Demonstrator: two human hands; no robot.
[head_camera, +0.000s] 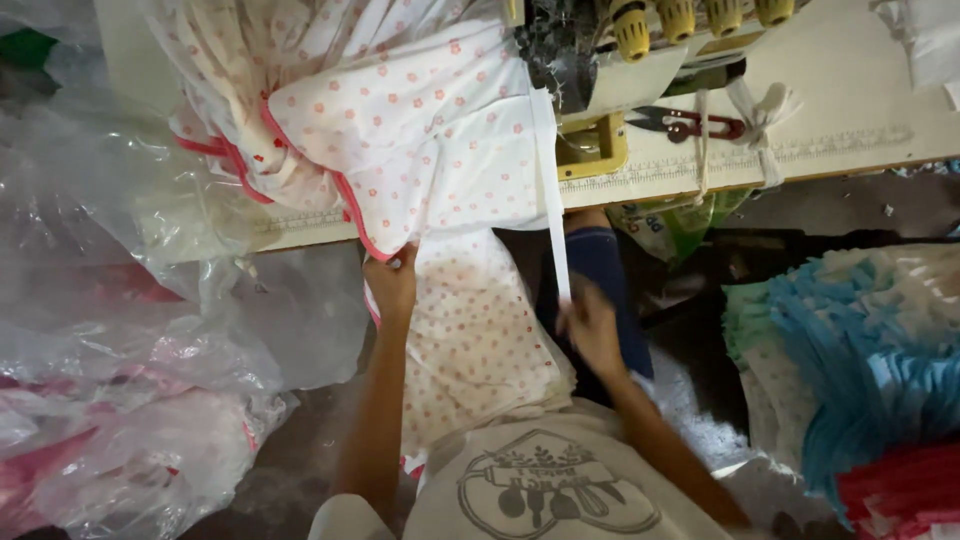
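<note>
The left hand (392, 282) pinches the pink-trimmed edge of the dotted fabric (440, 150) where it spills off the worktop (850, 140), keeping it taut. The right hand (592, 325) is blurred; it seems to close on the white strip (553, 190) hanging from the sewing machine (640, 45). Scissors (685, 123) lie beside the machine. Plastic bags (130, 380) crowd the left, stacked cloth (860, 370) the right.

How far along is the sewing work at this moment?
Done, apparently: pink-trimmed dotted pieces are heaped on the sewing table. In hand: the left hand grips dotted fabric on the lap; the blurred right hand is by a white strip. Left: stacked cut fabric waits alongside.
</note>
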